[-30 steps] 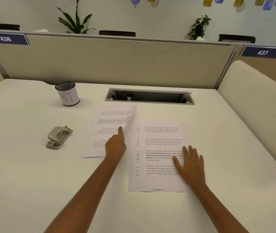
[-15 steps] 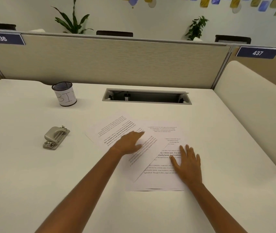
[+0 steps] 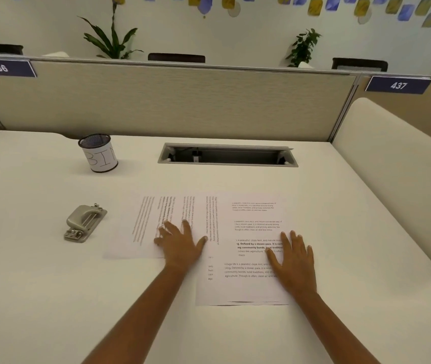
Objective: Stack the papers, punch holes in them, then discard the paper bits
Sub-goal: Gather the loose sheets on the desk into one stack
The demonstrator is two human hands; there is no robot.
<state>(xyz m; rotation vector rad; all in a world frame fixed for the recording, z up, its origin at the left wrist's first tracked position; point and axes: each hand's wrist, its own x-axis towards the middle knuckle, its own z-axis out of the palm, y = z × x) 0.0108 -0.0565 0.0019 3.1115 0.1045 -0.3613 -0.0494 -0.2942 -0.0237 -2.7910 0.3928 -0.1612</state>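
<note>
A printed sheet (image 3: 151, 227) lies turned sideways on the white desk, its right part overlapping a pile of printed papers (image 3: 251, 287). My left hand (image 3: 180, 245) rests flat on the sideways sheet with fingers spread. My right hand (image 3: 293, 261) presses flat on the right side of the pile. A grey metal hole punch (image 3: 84, 223) sits left of the papers, untouched. Behind it stands a small mesh cup labelled BIN (image 3: 98, 153).
A recessed cable slot (image 3: 227, 156) opens in the desk behind the papers. A beige partition (image 3: 169, 101) closes the far edge, and a cream padded divider (image 3: 398, 158) rises on the right. The white desk (image 3: 38, 298) stretches toward me.
My left hand has slid and rotated the loose sheet clockwise toward the pile, from beside it to lying sideways across its left edge. My right hand has stayed on the pile.
</note>
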